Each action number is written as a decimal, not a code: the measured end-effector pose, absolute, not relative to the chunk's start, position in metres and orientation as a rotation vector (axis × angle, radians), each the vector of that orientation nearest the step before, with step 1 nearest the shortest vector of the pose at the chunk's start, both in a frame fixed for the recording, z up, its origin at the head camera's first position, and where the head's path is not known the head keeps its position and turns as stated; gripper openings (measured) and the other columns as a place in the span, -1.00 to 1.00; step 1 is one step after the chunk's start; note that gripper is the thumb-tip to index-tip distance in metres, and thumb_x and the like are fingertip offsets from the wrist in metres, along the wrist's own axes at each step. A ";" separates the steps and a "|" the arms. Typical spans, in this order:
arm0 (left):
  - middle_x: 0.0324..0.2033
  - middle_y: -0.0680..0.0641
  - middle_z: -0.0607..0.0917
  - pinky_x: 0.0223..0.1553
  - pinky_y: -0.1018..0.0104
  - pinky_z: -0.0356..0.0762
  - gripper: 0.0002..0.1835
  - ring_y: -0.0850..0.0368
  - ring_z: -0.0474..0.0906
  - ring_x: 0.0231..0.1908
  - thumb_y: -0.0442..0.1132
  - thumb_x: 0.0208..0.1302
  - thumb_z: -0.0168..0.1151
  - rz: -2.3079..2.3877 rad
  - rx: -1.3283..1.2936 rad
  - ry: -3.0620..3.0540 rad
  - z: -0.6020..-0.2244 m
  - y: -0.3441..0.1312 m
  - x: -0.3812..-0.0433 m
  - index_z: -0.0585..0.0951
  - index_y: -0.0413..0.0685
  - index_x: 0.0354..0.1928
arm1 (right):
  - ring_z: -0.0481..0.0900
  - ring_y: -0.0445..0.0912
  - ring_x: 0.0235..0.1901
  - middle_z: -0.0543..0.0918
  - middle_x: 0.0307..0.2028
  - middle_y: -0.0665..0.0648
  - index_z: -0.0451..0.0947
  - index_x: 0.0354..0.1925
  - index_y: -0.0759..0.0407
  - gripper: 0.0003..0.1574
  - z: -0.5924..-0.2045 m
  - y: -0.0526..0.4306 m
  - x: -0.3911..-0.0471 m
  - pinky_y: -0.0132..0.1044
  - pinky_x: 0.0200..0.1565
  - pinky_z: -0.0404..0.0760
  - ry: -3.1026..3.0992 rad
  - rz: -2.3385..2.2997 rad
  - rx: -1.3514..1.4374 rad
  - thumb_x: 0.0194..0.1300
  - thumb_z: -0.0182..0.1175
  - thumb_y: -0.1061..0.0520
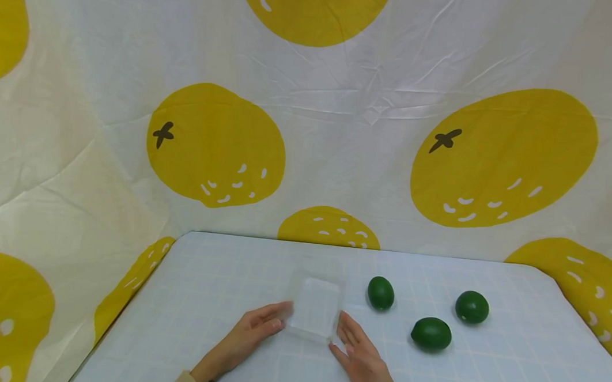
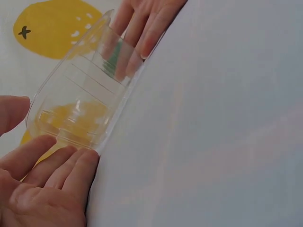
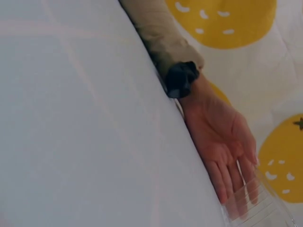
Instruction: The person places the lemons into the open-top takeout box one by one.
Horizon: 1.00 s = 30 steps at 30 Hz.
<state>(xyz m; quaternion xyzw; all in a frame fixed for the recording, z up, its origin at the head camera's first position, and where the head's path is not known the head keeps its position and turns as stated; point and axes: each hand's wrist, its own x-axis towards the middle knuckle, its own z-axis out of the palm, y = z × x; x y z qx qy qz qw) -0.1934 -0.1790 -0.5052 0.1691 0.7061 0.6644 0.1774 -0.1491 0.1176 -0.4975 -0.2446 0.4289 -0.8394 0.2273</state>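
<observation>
A clear plastic container point(image 1: 315, 307) stands on the table between my two hands. My left hand point(image 1: 250, 333) is at its left side, and the left wrist view shows the fingertips point(image 2: 85, 158) against the container's end, with the thumb near the rim. On the opposite side my right hand point(image 1: 363, 358) rests its extended fingers along the wall. Through the clear plastic point(image 2: 80, 90) the other hand's fingers and a patch of green show. Three dark green lime-shaped fruits lie to the right: one close to the container point(image 1: 381, 293), another nearer me point(image 1: 431, 334), the third farther right point(image 1: 472, 307).
A pale blue checked cloth point(image 1: 218, 284) covers the table. Behind it and on the left hangs a white sheet point(image 1: 334, 146) printed with big yellow fruits. A dark band point(image 3: 181, 79) circles the left wrist below a beige sleeve point(image 3: 158, 33).
</observation>
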 end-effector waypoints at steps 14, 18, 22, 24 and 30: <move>0.47 -0.26 0.19 0.26 0.52 0.23 -0.39 -0.15 0.02 0.47 -0.19 0.51 0.05 1.985 0.544 1.801 -0.507 -0.137 -0.177 0.20 -0.32 0.47 | -0.81 0.09 0.39 -0.79 0.42 0.23 -0.81 0.41 0.33 -0.13 -0.494 0.153 -0.140 -0.28 0.34 0.25 1.222 -2.325 -0.577 0.55 -0.40 0.23; 0.48 -0.32 0.10 0.30 0.46 0.21 -0.37 -0.21 -0.03 0.47 -0.23 0.52 0.01 2.019 0.536 1.726 -0.507 -0.129 -0.170 0.12 -0.39 0.48 | -0.76 0.03 0.39 -0.77 0.43 0.24 -0.80 0.41 0.33 -0.13 -0.497 0.159 -0.141 -0.25 0.35 0.26 1.229 -2.339 -0.575 0.55 -0.40 0.24; 0.47 -0.36 0.10 0.32 0.39 0.24 -0.36 -0.23 0.01 0.47 -0.24 0.51 0.00 2.042 0.509 1.700 -0.506 -0.125 -0.166 0.10 -0.41 0.47 | -0.56 -0.03 0.48 -0.73 0.45 0.26 -0.77 0.43 0.33 -0.12 -0.497 0.160 -0.141 -0.46 0.30 0.22 1.297 -2.334 -0.513 0.55 -0.38 0.20; 0.47 -0.38 0.09 0.30 0.39 0.26 -0.35 -0.23 0.02 0.46 -0.23 0.50 0.01 2.050 0.504 1.691 -0.506 -0.124 -0.166 0.10 -0.43 0.47 | -0.29 -0.09 0.51 -0.68 0.48 0.27 -0.73 0.45 0.34 -0.11 -0.498 0.160 -0.142 -0.55 0.26 0.18 1.353 -2.326 -0.468 0.54 -0.35 0.19; 0.48 -0.38 0.06 0.29 0.44 0.26 -0.35 -0.22 -0.03 0.48 -0.24 0.50 -0.01 2.061 0.508 1.679 -0.508 -0.124 -0.169 0.08 -0.45 0.47 | 0.21 -0.57 0.25 -0.63 0.47 0.31 -0.69 0.45 0.41 -0.09 -0.507 0.160 -0.144 -0.59 0.25 0.15 1.408 -2.344 -0.488 0.54 -0.29 0.23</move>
